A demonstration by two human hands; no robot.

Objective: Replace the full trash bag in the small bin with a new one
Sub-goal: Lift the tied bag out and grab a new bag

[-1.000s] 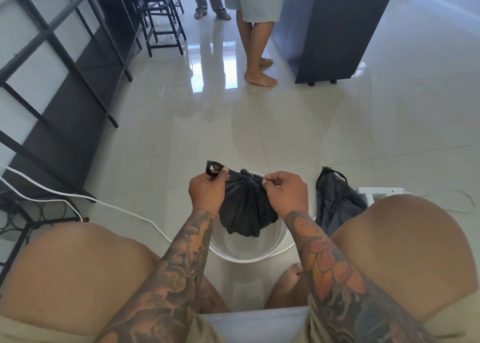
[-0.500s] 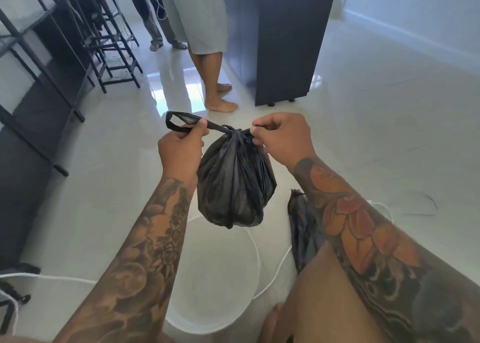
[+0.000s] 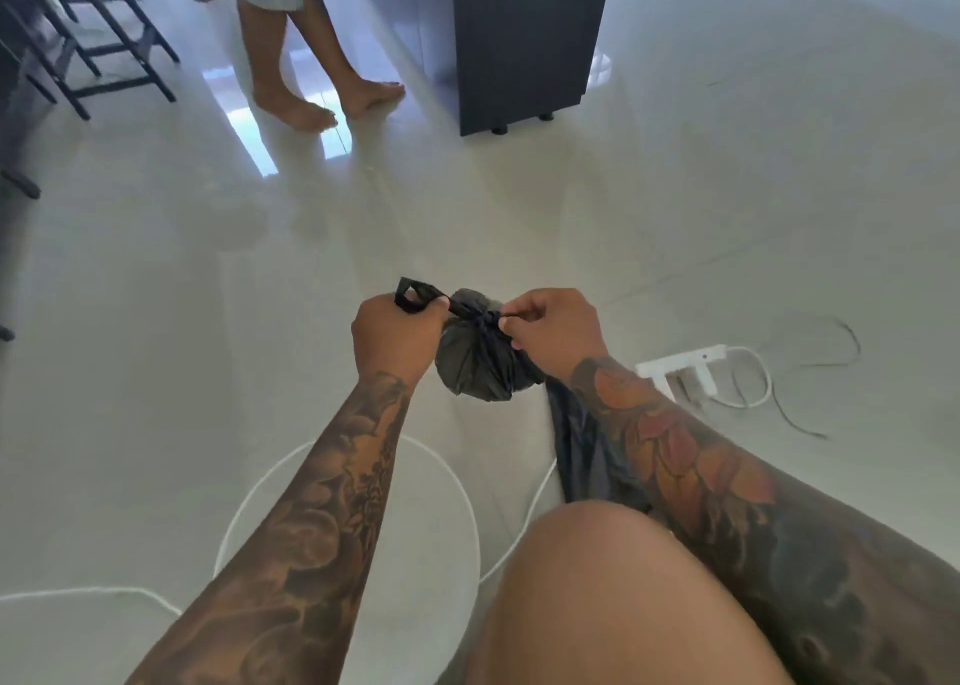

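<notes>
A full black trash bag (image 3: 475,367), tied at the top, hangs in the air beyond the small white bin (image 3: 447,482). My left hand (image 3: 397,331) grips one looped handle of the bag. My right hand (image 3: 553,328) pinches the other handle at the knot. The bin stands on the floor below my left forearm, which covers much of it; the part of its inside that shows holds nothing. A second dark bag (image 3: 582,456) lies on the floor to the right of the bin, partly hidden by my right arm and knee.
A white power strip (image 3: 685,365) with white and dark cables lies on the floor at the right. A white cable (image 3: 83,592) runs along the floor at the lower left. A barefoot person (image 3: 311,87) stands ahead, next to a dark cabinet (image 3: 519,45). Black stool frames (image 3: 104,50) stand at the far left.
Both hands lifted the tied bag out of the bin and carried it forward, away from me. The bin now lies under my left forearm.
</notes>
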